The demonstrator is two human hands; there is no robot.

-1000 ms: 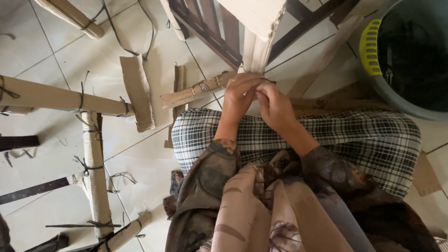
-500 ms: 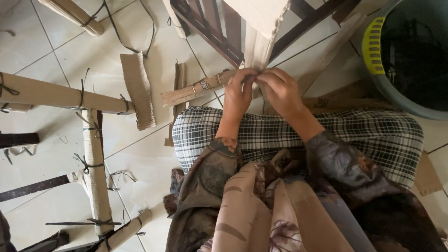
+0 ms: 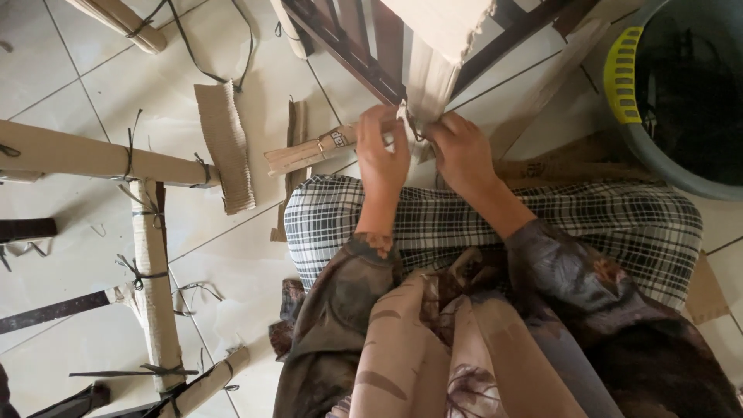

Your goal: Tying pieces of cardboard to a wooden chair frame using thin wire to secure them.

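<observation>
Head view: left hand [image 3: 383, 155], right hand [image 3: 462, 151] pinching corrugated cardboard wrap [image 3: 428, 81].

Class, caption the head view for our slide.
Both hands, left hand and right hand, pinch a cardboard-wrapped leg above a checked lap.

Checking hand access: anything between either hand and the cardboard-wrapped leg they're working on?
Nothing visible. The left hand and the right hand both already touch the cardboard-wrapped leg, fingers at a dark tie on it. The loose cardboard strip lies just left of the left hand, not between.
</observation>
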